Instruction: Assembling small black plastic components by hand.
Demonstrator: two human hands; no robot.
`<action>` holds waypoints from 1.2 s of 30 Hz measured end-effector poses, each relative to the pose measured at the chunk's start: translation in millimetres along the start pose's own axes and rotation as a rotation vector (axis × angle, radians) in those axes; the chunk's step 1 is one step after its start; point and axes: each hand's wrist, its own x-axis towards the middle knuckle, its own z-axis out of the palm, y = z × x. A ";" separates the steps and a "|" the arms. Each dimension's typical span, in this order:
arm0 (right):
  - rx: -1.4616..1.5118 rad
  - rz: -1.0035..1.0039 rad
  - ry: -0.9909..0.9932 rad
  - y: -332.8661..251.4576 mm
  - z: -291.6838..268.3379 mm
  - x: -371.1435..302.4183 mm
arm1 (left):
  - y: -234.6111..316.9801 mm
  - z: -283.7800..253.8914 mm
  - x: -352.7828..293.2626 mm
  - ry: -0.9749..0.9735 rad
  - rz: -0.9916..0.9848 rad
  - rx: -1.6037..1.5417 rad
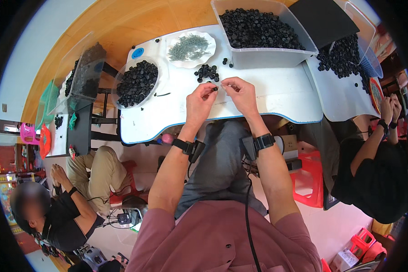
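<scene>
Over the white table [281,93], my left hand [198,103] pinches a small round black cap [215,89] between thumb and fingers. Close beside it, my right hand [241,96] has its thumb and forefinger pressed together; whatever lies between them is too small to make out. A small heap of black caps [207,72] lies just beyond my fingertips. Behind that heap sits a white plate [212,46] bearing many thin grey-green pieces [189,48]. To the left, a round clear tub is filled with black caps [137,82].
A large clear plastic bin [272,56] full of black parts stands at the back right. Further right, more black parts [342,56] spill by a blue basket [371,63]. Co-workers sit at left [72,204] and right [371,167]. A red stool [308,179] stands below the table.
</scene>
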 end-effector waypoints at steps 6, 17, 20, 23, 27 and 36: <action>-0.049 0.027 0.006 -4.2 1.6 -0.2 | -4.8 -1.6 -2.9 0.091 0.122 0.075; -0.089 0.022 -0.009 -5.6 2.1 -3.4 | -4.5 -3.8 -3.2 0.106 0.217 0.139; -0.017 0.042 -0.036 -5.5 -1.1 -0.2 | -2.2 -3.0 -0.5 0.116 0.261 0.178; 0.081 0.075 -0.086 -11.6 -1.4 8.4 | -1.6 -5.7 2.2 0.096 0.274 0.226; 0.162 0.080 -0.077 -16.9 8.5 11.8 | -1.5 -4.0 0.3 0.109 0.180 0.126; 0.096 0.076 -0.063 -4.8 14.8 7.4 | -4.5 -4.4 2.4 0.084 0.084 0.015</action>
